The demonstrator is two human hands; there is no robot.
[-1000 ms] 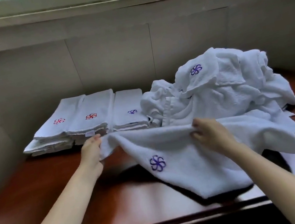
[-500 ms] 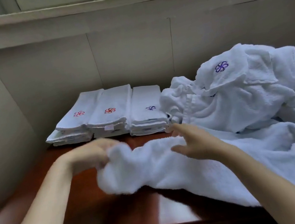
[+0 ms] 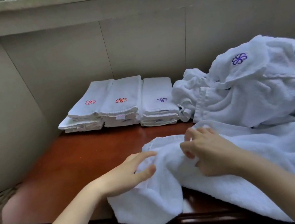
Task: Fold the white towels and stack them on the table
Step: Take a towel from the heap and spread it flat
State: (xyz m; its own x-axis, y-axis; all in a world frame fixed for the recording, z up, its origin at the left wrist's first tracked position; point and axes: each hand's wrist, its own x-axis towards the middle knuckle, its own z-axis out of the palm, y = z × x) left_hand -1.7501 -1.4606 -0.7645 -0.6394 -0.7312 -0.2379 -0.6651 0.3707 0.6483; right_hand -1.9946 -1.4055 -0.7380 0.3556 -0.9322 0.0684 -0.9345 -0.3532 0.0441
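Unfolded towel lies across desk front, long axis left-right, left end hanging over edge. L grip pinches it near that end w/ thumb & fingers; R grip curls into fabric just beside

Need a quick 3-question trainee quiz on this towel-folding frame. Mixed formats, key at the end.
1. True or false: all the folded stacks at the back of the table show a red logo on top.
2. The towel gripped by the left hand and right hand is: A) spread flat; B) bunched, with one end hanging over the table's front edge; C) lying on a stack.
3. What colour is the logo showing on the unfolded pile?
Key: 1 false (two red, one purple); 2 B; 3 purple.
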